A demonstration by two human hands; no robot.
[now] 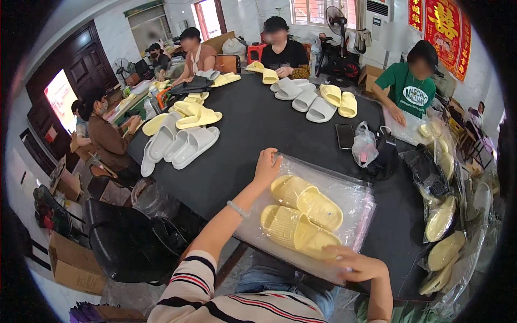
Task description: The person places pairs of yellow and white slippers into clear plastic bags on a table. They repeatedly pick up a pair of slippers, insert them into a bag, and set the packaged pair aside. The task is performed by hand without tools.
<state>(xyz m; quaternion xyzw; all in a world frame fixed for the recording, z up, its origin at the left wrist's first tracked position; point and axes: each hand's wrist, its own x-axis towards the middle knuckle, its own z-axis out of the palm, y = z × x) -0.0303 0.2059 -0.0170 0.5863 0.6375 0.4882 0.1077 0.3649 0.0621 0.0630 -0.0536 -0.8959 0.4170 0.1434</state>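
the round black table [253, 124] fills the middle of the view, with other people seated round its far side among loose white slides [183, 144] and yellow slides [339, 99]. on its near edge lies the clear plastic bag [353, 200], flat and glossy, holding the pair of pale yellow slides [301, 212] side by side. the left hand [267, 167] rests at the bag's far left corner, fingers curled loosely down onto the film; whether they pinch it i cannot tell. the right hand [358, 265] lies on the near edge, fingers spread fairly flat over the bag beside one slide's toe, pressing rather than gripping. the slides look light, soft and springy foam, and the film thin, slippery and crinkly, so a hold at the bag's edges or through the film onto a slide's thick sole would likely be steadiest. at the right rim a heap of bagged yellow slides [444, 237] spills down. a small knotted clear bag [364, 145] stands by a dark phone [344, 135]. red wall hangings [444, 24] with gold figures hang upper right; brown cardboard boxes [72, 264] sit on the floor at left.
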